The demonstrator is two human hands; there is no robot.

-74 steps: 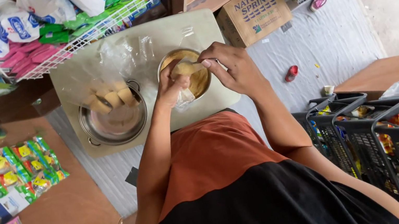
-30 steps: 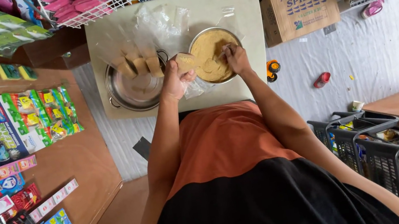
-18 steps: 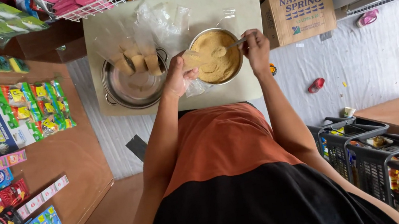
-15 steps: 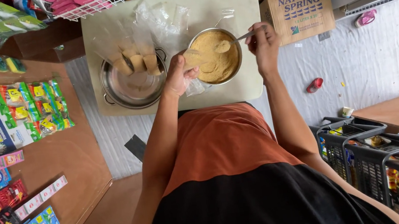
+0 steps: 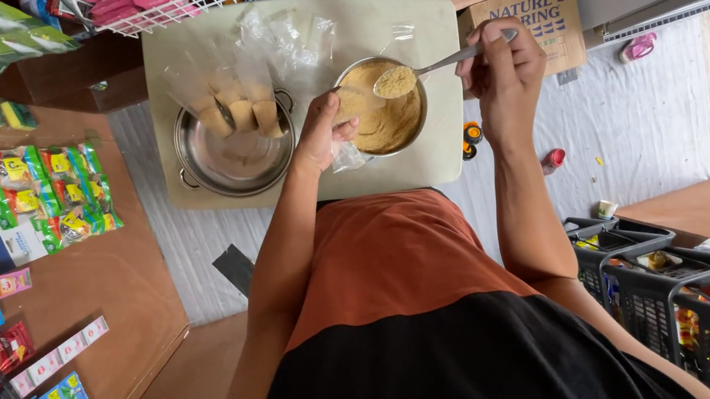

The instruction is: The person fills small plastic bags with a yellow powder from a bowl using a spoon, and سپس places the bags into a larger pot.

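Steel pot (image 5: 234, 156): left on the pale tray (image 5: 441, 83), several filled clear packets standing inside, unmoved.
Left hand (image 5: 322, 134): fingers pinched on a small clear bag (image 5: 347, 149) at the bowl's near rim, as half a second ago.
Brown powder: fills the metal bowl (image 5: 384, 111); one heap now rides the spoon.
Spoon (image 5: 429, 66): was dipped in the powder; now lifted loaded, above the bowl, so a scoop looks ready for the bag.
Right hand (image 5: 499, 65): fingers closed round the spoon handle, raised beside the tray.
Hard to see: bag mouth hidden behind the left fingers; shelves and baskets cut off at the edges.
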